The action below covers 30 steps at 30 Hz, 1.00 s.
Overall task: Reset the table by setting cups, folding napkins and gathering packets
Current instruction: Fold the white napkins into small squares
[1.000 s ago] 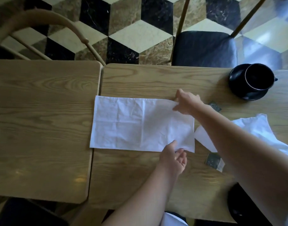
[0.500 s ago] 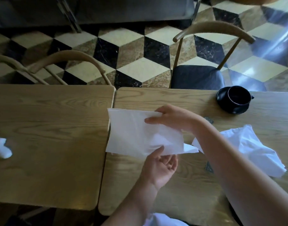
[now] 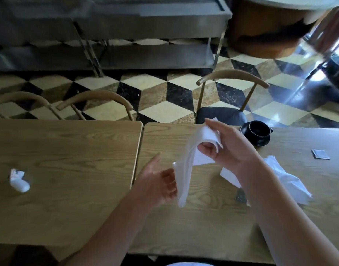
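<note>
A floor of black, cream and brown marble diamonds runs behind two pale oak tables (image 3: pixel 193 223) pushed edge to edge, with bentwood chairs tucked along the far side and a steel trolley in the upper left of the frame.

The change is plain. A second ago the white cloth napkin (image 3: pixel 184 169) lay flat in a long rectangle across the right-hand table; now it is off the wood entirely. The right hand (image 3: pixel 228 148), just right of centre, pinches its upper end between thumb and curled fingers, and the cloth hangs down from there in a narrow strip. The left hand (image 3: pixel 159 181), lower centre, is spread with its palm turned up, its fingertips touching or nearly touching the hanging strip; I cannot tell whether they grip it.

I take this to mean the fold is mid-way: the cloth is being doubled over in the air, and it must go back down to be squared off.

Plenty is left. A second, crumpled white napkin (image 3: pixel 287 175) lies at the right, partly hidden by the right forearm. A small grey packet (image 3: pixel 320 154) sits flat further right, another dark one (image 3: pixel 241 195) just beside the forearm. The black cup on its black saucer (image 3: pixel 258 132) stands at the far edge, right of centre. A crushed white wrapper (image 3: pixel 19 180) rests on the left table.
</note>
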Available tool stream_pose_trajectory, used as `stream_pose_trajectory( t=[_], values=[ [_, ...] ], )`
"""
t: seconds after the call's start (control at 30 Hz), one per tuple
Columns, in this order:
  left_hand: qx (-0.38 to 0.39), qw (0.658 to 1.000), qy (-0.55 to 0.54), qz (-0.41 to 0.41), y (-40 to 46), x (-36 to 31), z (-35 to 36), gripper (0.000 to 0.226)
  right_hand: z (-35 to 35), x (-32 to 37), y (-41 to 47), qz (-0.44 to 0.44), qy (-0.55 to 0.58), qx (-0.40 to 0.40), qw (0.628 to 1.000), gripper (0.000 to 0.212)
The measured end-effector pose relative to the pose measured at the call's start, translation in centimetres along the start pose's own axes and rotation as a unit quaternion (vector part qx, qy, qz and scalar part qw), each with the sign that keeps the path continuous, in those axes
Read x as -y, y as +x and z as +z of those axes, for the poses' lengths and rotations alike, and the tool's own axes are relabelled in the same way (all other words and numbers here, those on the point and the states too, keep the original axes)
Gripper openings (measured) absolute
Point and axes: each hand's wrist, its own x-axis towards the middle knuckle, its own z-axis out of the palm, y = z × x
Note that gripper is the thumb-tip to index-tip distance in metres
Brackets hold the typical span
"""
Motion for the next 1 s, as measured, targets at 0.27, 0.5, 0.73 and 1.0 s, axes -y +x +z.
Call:
stream_pose_trajectory(
  t=[0.27, 0.5, 0.73, 1.0],
  values=[
    [0.120, 0.987, -0.057, -0.091, 2.7, 4.0, 1.7, 0.051, -1.4, 1.6, -0.3, -0.028, 0.033, -0.001, 0.999, 0.010],
    [0.076, 0.995, -0.015, 0.058, 6.5, -2.5, 6.3, 0.022, -4.6, 5.4, 5.5, -0.011, 0.016, -0.120, 0.993, 0.016],
    [-0.010, 0.976, 0.047, 0.214, 7.6, -12.3, 10.6, 0.014, -6.1, 8.6, 9.2, -0.066, -0.014, -0.138, 0.988, 0.002],
    [-0.097, 0.951, 0.124, 0.267, 5.6, -7.6, 2.3, 0.013, -8.9, -1.5, 6.6, -0.003, -0.041, -0.161, 0.986, 0.005]
  ],
)
